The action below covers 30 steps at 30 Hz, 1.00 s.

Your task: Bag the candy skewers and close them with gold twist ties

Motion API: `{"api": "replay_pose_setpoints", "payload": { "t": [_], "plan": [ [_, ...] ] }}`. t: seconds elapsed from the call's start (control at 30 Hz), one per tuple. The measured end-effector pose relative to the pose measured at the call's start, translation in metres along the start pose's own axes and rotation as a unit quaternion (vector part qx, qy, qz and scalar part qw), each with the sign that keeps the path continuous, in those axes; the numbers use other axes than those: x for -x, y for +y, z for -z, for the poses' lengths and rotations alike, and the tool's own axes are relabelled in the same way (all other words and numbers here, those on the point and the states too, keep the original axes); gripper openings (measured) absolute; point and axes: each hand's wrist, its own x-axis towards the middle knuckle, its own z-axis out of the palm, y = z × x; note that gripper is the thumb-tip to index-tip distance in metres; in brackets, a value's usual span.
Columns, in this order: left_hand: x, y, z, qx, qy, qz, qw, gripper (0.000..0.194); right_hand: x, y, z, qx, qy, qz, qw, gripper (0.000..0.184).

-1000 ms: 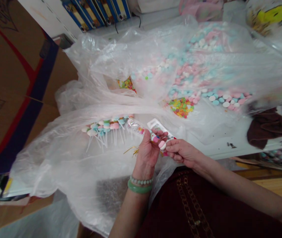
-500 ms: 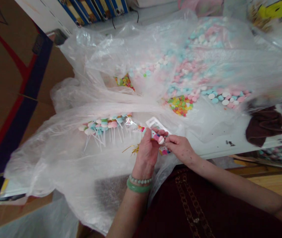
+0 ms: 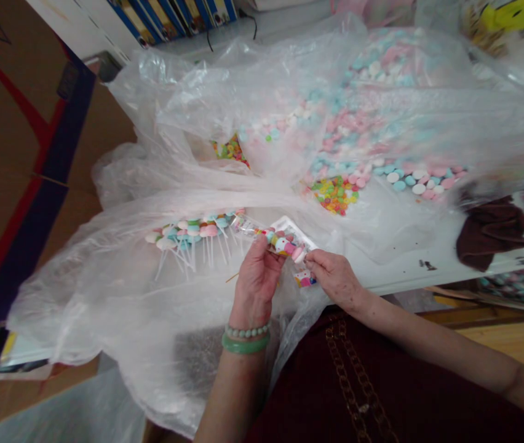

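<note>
A candy skewer (image 3: 286, 247) in a clear printed wrapper lies across my left hand (image 3: 258, 271), whose thumb and fingers close on it. Its pink and white lower end points toward my right hand (image 3: 336, 275). The fingertips of that hand are pinched at this end; the part between them is too small to see clearly. Behind the skewer lies a white tray (image 3: 285, 223). A colourful printed wrapper (image 3: 305, 279) is just below my hands. Gold twist ties beside my left hand are mostly hidden, with one thin end (image 3: 232, 278) showing.
Candies on white sticks (image 3: 192, 234) lie under plastic sheeting (image 3: 128, 246) at left. Pastel candies (image 3: 363, 129) and small fruit-coloured pieces (image 3: 336, 194) are spread behind. A brown cloth (image 3: 492, 234) lies at right. A large cardboard box (image 3: 22, 141) stands at left.
My left hand has shifted slightly left and its grip has loosened, showing more of the candy skewer. The twist ties are now mostly covered. My right hand stays at the skewer's lower end.
</note>
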Motion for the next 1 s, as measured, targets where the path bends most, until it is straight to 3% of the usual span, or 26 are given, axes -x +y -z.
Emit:
{"api": "replay_pose_setpoints", "payload": {
  "t": [0.13, 0.27, 0.47, 0.57, 0.77, 1.0],
  "plan": [
    [0.0, -0.002, 0.003, -0.05, 0.005, -0.045, 0.998, 0.01, -0.005, -0.005, 0.006, -0.147, -0.052, -0.102, 0.982, 0.018],
    [0.006, -0.006, 0.0, -0.11, -0.003, -0.034, 0.993, 0.017, -0.008, -0.007, 0.013, -0.355, -0.146, -0.256, 0.887, 0.014],
    [0.011, -0.007, -0.003, -0.11, -0.013, 0.021, 0.994, 0.018, -0.01, -0.002, 0.015, -0.468, -0.228, -0.301, 0.799, 0.015],
    [0.007, -0.001, 0.001, -0.062, 0.009, 0.055, 0.997, 0.017, -0.009, 0.0, 0.013, -0.47, -0.221, -0.309, 0.797, 0.015],
    [-0.004, 0.006, 0.005, 0.016, 0.067, 0.038, 0.997, 0.009, -0.011, 0.001, 0.01, -0.463, -0.223, -0.313, 0.799, 0.017],
    [-0.001, -0.004, 0.004, -0.018, 0.046, 0.038, 0.998, 0.014, -0.013, 0.004, 0.011, -0.481, -0.237, -0.322, 0.78, 0.017]
  ]
}}
